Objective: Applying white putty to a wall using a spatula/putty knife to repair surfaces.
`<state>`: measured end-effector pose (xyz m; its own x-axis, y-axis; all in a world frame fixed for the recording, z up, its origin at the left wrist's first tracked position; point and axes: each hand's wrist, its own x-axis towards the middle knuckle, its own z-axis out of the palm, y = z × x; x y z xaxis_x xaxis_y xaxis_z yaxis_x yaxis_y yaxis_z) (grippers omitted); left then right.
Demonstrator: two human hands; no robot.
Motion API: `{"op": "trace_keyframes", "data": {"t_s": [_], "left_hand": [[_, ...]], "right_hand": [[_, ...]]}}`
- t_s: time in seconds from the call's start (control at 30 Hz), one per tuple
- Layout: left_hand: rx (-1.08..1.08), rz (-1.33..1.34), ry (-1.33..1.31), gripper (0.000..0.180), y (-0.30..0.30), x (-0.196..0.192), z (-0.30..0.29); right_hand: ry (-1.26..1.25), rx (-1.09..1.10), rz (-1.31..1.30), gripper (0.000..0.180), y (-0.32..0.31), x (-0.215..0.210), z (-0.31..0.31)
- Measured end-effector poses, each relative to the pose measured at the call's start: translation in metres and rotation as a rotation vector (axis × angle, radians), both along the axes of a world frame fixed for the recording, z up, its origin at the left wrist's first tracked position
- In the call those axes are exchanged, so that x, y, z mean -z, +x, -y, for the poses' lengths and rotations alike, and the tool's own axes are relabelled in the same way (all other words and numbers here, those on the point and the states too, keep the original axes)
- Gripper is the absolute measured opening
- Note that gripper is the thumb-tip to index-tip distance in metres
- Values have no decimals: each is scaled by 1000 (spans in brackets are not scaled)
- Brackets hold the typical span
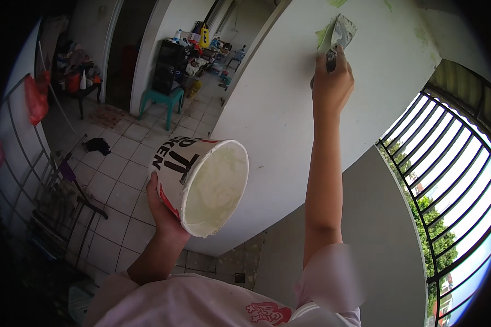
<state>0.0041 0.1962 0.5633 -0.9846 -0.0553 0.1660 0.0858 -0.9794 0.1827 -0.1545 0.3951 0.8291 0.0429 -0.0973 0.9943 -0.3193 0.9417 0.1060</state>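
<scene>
- Right hand (333,82): raised at arm's length toward 1 o'clock in the head view, fingers closed around the handle of a putty knife (338,34).
- Putty knife: long axis ran from the fist up and slightly right, toward 12–1 o'clock; the broad blade pointed away from the hand, smeared with pale filler, and lay against the white wall (278,98). Whether the blade lay flat or on its edge could not be told.
- Green patches (323,37): small pale-green marks on the wall just beside the blade at its 9 o'clock side.
- Left hand (161,210): at about 7 o'clock of centre, cupped under and gripping a paper bucket (202,182) from its lower side.
- Paper bucket: white with red and black print, tilted, its open mouth facing right and toward the camera; axis ran from 10 o'clock (base) to 4 o'clock (mouth). Inside coated with whitish filler.
- Surroundings: tiled floor (125,163) at 9 o'clock; green plastic stool (161,101) at 10 o'clock; metal window grille (447,180) at 3 o'clock.
</scene>
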Motion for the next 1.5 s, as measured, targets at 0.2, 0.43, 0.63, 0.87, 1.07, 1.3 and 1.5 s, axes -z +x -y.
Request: {"op": "trace_keyframes", "data": {"t_s": [0.2, 0.43, 0.63, 0.87, 1.07, 1.3, 1.5], "left_hand": [[63, -43, 46, 65, -3, 3, -4], [39, -99, 32, 67, -1, 3, -2], [45, -55, 57, 67, -2, 6, -4], [-11, 145, -20, 76, -9, 16, 0], [148, -47, 0, 72, -12, 17, 8], [-101, 2, -106, 72, -1, -5, -10], [-30, -50, -60, 67, -1, -1, -18]], "right_hand": [[-76, -34, 179, 41, 16, 53, 12], [-293, -175, 511, 40, 97, 79, 8], [-445, -642, 433, 44, 153, 73, -18], [-889, -1555, 822, 50, 176, 184, -53], [-1084, -1843, 804, 44, 187, 243, -44], [-851, -1114, 632, 39, 222, 285, 21], [-305, -675, 481, 46, 220, 326, 31]]}}
